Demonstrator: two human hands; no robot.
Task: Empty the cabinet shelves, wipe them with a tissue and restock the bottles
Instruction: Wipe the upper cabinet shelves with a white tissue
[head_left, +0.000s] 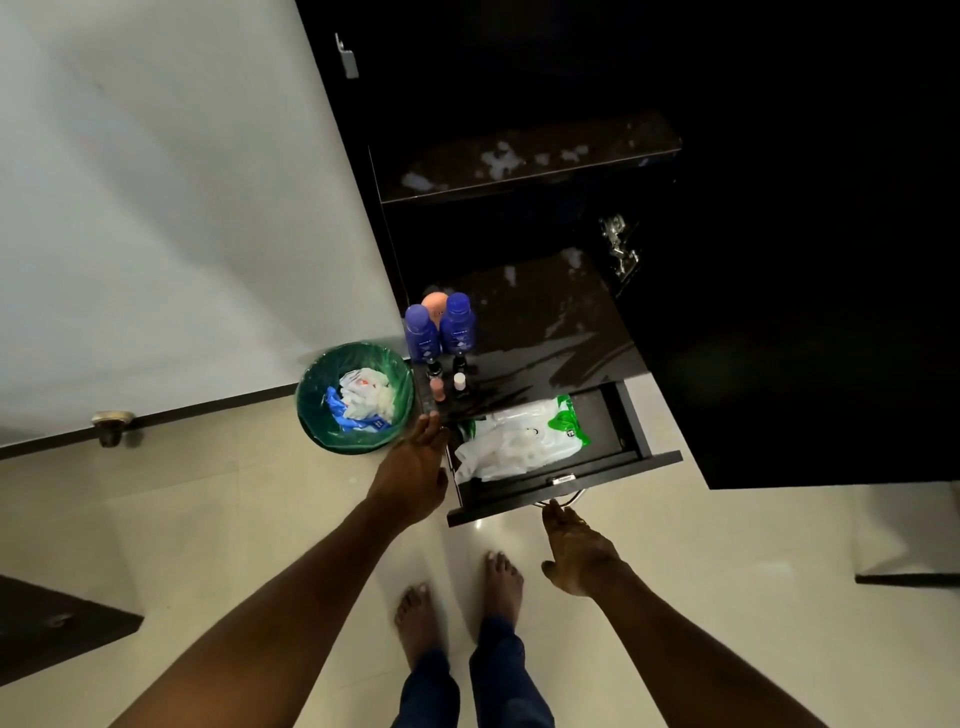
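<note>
We are looking down at an open dark cabinet (727, 312). At the far left, a green-lined bin (311, 410) is standing on the floor, at about nine o'clock from the bottles. It is holding used tissues, and we think it is standing so near so that waste can be dropped without a step.

The left hand (415, 467) is stretching toward twelve o'clock with the fingers straight and close together, holding nothing. The fingertips (429, 422) are lying at the front left corner of the lower shelf (545, 322), probably to steady us.

The bottles are gathered at the left end of this shelf: two blue bottles (457, 325) at the back, an orange round thing (435, 305) behind them and small bottles (436, 387) in front. They are standing close together, perhaps to leave the rest of the shelf free for wiping. The upper shelf (519, 161), at twelve o'clock, is showing pale smudges.

Below, at five o'clock from the bottles, a drawer (561, 493) is standing pulled out, and a pack of wipes (524, 439) is lying inside, easy to reach.

The right hand (576, 551) is pointing to eleven o'clock. Its fingers are nearly straight, the tips touching the drawer handle (566, 500) without wrapping it, as if to move the drawer.
</note>
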